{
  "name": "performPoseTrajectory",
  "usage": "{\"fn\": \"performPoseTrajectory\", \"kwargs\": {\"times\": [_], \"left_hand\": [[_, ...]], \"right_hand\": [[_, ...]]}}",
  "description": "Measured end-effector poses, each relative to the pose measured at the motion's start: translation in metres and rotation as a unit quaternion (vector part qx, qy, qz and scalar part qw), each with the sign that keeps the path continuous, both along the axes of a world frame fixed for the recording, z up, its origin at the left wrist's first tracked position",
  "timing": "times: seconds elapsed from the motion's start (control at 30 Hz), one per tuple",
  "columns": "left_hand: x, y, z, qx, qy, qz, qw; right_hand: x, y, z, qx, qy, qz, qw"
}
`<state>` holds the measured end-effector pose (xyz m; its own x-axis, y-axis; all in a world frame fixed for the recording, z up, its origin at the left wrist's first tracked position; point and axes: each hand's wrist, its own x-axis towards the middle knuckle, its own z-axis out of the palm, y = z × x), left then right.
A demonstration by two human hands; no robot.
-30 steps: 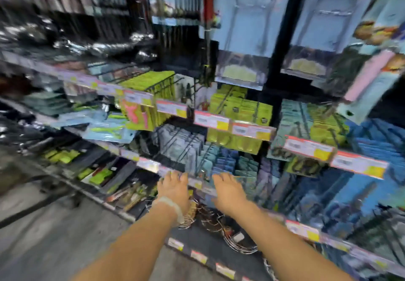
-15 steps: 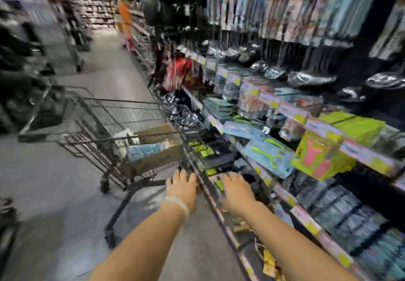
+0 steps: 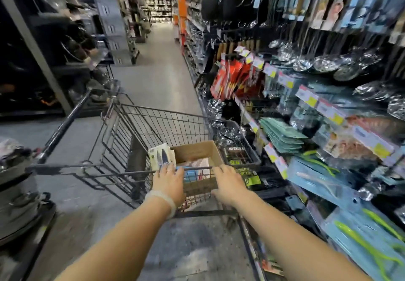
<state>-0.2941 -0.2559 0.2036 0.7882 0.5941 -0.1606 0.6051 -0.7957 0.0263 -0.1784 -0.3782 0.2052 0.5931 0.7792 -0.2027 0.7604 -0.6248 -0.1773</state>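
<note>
**Both hands spread at the cart's near rim, flanking the cardboard box**

We stand in a shop aisle whose grey floor (image 3: 162, 87) runs away from us between tall racks. The shelving (image 3: 306, 96) on our right is the largest thing beside us. It carries hanging steel ladles (image 3: 324, 63), red packets (image 3: 234, 79), a stack of teal packets (image 3: 282, 133) and, nearest us, blue cards with green tongs (image 3: 361, 237).

In front of us stands a wire shopping cart (image 3: 122, 140), close against the foot of that shelving, with its dark handle bar out to our left. In its near right corner sits an open cardboard box (image 3: 197, 151), tilted a little and holding flat packets.

Our left hand (image 3: 168, 181) lies at the cart's near top wire, just beside the box's left wall. Its fingers are straight and slightly spread, and the fingertips reach over the wire. Our right hand (image 3: 229, 185) lies at the same wire by the box's right corner, also flat, with its fingers extended. Neither hand curls around anything, and the box's near wall shows between them. We cannot tell whether the palms press on the wire or hover just over it.

A carded knife packet (image 3: 161, 157) stands upright against the box's left side, right above the left fingertips. A pale band (image 3: 162, 199) circles the left wrist.
</note>
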Motion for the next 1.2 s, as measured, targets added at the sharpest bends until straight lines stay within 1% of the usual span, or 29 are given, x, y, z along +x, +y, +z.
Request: {"fn": "performPoseTrajectory", "kwargs": {"times": [0.1, 0.2, 0.37, 0.43, 0.5, 0.57, 0.63, 0.73, 0.83, 0.93, 1.03, 1.1, 1.13, 1.17, 1.2], "left_hand": [[0.02, 0.044, -0.008, -0.008, -0.006, 0.025, 1.0], [0.043, 0.09, -0.021, -0.005, 0.012, 0.041, 0.999], [0.096, 0.164, -0.059, -0.025, 0.03, 0.016, 0.999], [0.118, 0.192, -0.084, -0.03, 0.071, -0.001, 0.997], [0.14, 0.217, -0.111, -0.045, 0.132, -0.019, 0.99], [0.158, 0.239, -0.143, -0.06, 0.172, -0.041, 0.982], [0.174, 0.255, -0.171, -0.066, 0.196, -0.069, 0.976], [0.193, 0.264, -0.208, -0.101, 0.23, -0.103, 0.962], [0.202, 0.266, -0.246, -0.151, 0.243, -0.139, 0.948], [0.203, 0.266, -0.269, -0.192, 0.264, -0.147, 0.934], [0.205, 0.267, -0.274, -0.246, 0.246, -0.104, 0.932], [0.208, 0.275, -0.271, -0.305, 0.186, -0.027, 0.934], [0.211, 0.281, -0.268, -0.357, 0.139, 0.025, 0.923], [0.214, 0.287, -0.261, -0.426, 0.088, 0.079, 0.897], [0.22, 0.292, -0.251, -0.49, 0.043, 0.118, 0.862]], "right_hand": [[0.03, 0.04, -0.007, -0.002, 0.023, -0.004, 1.0], [0.055, 0.076, -0.021, -0.004, 0.051, -0.004, 0.999], [0.099, 0.128, -0.053, -0.005, 0.082, -0.043, 0.996], [0.118, 0.147, -0.065, -0.008, 0.103, -0.076, 0.992], [0.136, 0.166, -0.079, -0.01, 0.123, -0.108, 0.987], [0.151, 0.183, -0.094, -0.024, 0.139, -0.13, 0.981], [0.164, 0.2, -0.113, -0.036, 0.152, -0.15, 0.976], [0.178, 0.22, -0.142, -0.052, 0.164, -0.179, 0.969], [0.187, 0.234, -0.167, -0.056, 0.21, -0.213, 0.953], [0.193, 0.242, -0.185, -0.067, 0.227, -0.228, 0.944], [0.193, 0.246, -0.194, -0.064, 0.266, -0.24, 0.931], [0.192, 0.246, -0.198, -0.062, 0.294, -0.252, 0.92], [0.192, 0.247, -0.197, -0.048, 0.312, -0.263, 0.912], [0.191, 0.249, -0.195, -0.025, 0.337, -0.284, 0.897], [0.192, 0.251, -0.194, 0.005, 0.365, -0.31, 0.878]]}}
